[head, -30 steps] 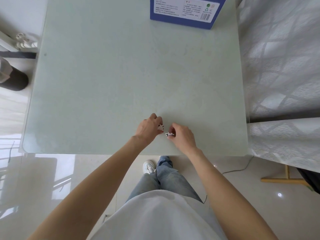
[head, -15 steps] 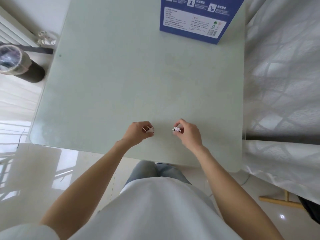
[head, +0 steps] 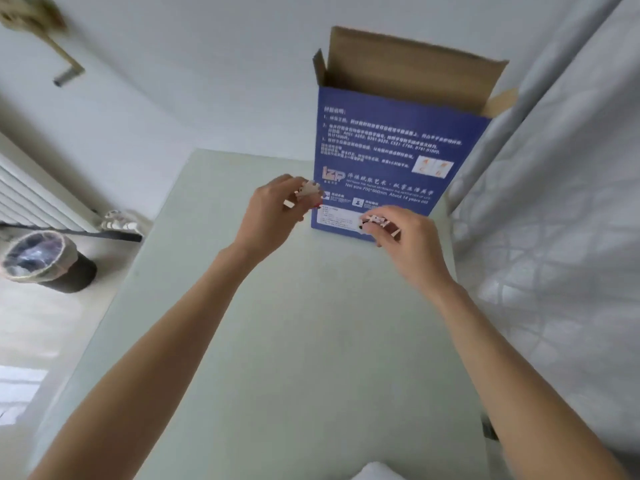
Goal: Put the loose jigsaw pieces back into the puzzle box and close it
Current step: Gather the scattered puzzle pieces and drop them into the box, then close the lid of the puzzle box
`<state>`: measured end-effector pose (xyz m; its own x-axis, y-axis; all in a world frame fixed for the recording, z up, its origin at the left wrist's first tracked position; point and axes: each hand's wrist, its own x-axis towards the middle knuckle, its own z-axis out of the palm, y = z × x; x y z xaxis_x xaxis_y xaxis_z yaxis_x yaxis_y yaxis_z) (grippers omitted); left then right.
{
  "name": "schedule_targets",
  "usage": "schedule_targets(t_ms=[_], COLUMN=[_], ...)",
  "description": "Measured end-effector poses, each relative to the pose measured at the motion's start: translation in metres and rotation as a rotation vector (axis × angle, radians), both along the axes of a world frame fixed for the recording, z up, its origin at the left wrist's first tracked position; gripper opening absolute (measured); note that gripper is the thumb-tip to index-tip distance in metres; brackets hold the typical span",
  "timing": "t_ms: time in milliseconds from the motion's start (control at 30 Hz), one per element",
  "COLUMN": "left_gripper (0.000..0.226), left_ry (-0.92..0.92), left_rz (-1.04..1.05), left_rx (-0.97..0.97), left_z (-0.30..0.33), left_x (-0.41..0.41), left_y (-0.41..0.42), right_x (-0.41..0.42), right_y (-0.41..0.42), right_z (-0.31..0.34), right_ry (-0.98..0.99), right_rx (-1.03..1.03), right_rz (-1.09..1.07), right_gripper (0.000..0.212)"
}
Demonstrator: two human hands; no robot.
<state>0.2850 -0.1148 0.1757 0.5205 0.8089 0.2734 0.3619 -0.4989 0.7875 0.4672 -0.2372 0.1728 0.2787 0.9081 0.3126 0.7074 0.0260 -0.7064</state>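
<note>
A tall blue puzzle box (head: 398, 140) stands upright at the far end of the pale green table (head: 294, 341), its brown top flaps open. My left hand (head: 270, 216) is raised in front of the box's lower left corner, pinching a small clump of white jigsaw pieces (head: 310, 190). My right hand (head: 408, 244) is raised at the box's lower front, holding another small clump of white and dark jigsaw pieces (head: 375, 221). Both hands are well below the box's opening. The inside of the box is hidden.
A white patterned curtain or cover (head: 554, 237) runs along the table's right edge, close to the box. On the floor at the left stands a dark bin lined with plastic (head: 41, 261), with a white radiator (head: 34, 199) behind it.
Both hands have lifted off the table near its front edge and moved forward to the box, each carrying pieces. The view has tilted up, so the whole open box now shows.
</note>
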Motion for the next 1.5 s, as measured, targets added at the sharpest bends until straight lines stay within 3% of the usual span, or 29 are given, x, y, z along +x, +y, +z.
schedule_targets(t_ms=[133,300,433,533,800,900,1000,1133,1233,1300,1367,1433,1500], left_gripper=[0.021,0.019,0.02,0.024,0.019,0.016,0.012,0.007,0.018,0.028,0.032,0.032,0.028], left_ry=[0.002,0.065,0.3,0.375,0.274,0.225,0.14,-0.177,-0.274,-0.32,-0.403,-0.505,-0.496], left_rz=[-0.025,-0.104,-0.119,-0.133,-0.201,-0.238,-0.145,0.079,0.22,0.267,0.25,0.234,0.221], left_rx=[0.202,0.423,0.449,0.403,0.43,0.574,0.707,0.538,0.301,0.084,-0.102,-0.185,-0.206], left_z=[0.035,0.078,0.089,0.085,0.072,0.065,0.055,0.036,0.026,0.031,0.039,0.044,0.043], left_x=[0.063,0.125,0.155,0.165,0.149,0.138,0.129,0.11,0.104,0.106,0.109,0.112,0.115], left_y=[0.066,0.111,0.138,0.148,0.14,0.136,0.131,0.12,0.124,0.128,0.129,0.126,0.124], right_x=[0.052,0.102,0.12,0.123,0.122,0.12,0.118,0.117,0.12,0.127,0.136,0.144,0.147], right_y=[0.066,0.127,0.149,0.157,0.163,0.16,0.151,0.115,0.084,0.075,0.078,0.082,0.084], right_z=[0.044,0.074,0.078,0.076,0.082,0.084,0.081,0.072,0.061,0.053,0.045,0.042,0.041], right_ry=[-0.251,-0.328,-0.423,-0.498,-0.574,-0.534,-0.503,-0.337,-0.275,-0.196,-0.055,0.123,0.226], right_rx=[0.161,0.204,0.093,0.022,-0.064,-0.037,0.002,0.348,0.496,0.489,0.432,0.359,0.344], right_rz=[-0.131,-0.208,-0.251,-0.238,-0.157,-0.148,-0.14,-0.269,-0.416,-0.514,-0.592,-0.586,-0.541], right_gripper=[0.014,0.009,0.019,0.023,0.018,0.019,0.016,0.014,0.01,0.012,0.029,0.045,0.052])
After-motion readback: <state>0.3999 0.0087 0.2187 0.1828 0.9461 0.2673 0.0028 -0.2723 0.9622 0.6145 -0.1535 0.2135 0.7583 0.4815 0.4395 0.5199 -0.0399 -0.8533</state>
